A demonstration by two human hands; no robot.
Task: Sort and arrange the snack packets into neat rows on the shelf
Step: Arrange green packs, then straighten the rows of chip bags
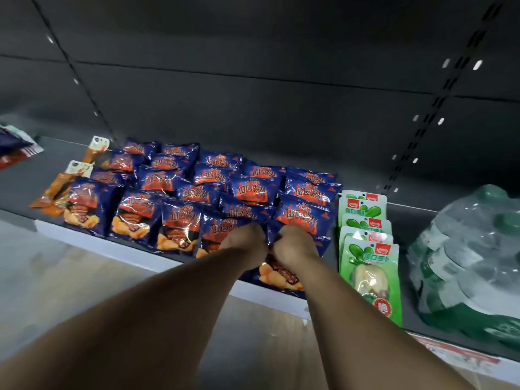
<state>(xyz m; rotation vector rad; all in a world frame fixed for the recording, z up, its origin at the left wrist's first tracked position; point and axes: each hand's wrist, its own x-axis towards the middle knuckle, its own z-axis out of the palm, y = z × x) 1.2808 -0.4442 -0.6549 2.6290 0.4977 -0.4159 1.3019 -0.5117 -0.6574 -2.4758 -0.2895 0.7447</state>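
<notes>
Several dark blue snack packets [166,178] with red and orange print lie in rows on the grey shelf [408,220]. My left hand [246,240] is curled over the right edge of a front-row blue packet [212,236]. Right beside it, my right hand [295,247] is curled over the top of the front-right blue packet [278,275], which overhangs the shelf's front edge. The two hands almost touch. My fingertips are hidden behind the knuckles.
A column of green packets [370,266] lies to the right of the blue ones, and orange stick packets [56,192] to the left. A plastic-wrapped pack of green-capped bottles [472,260] fills the far right. More packets [17,147] lie at the far left.
</notes>
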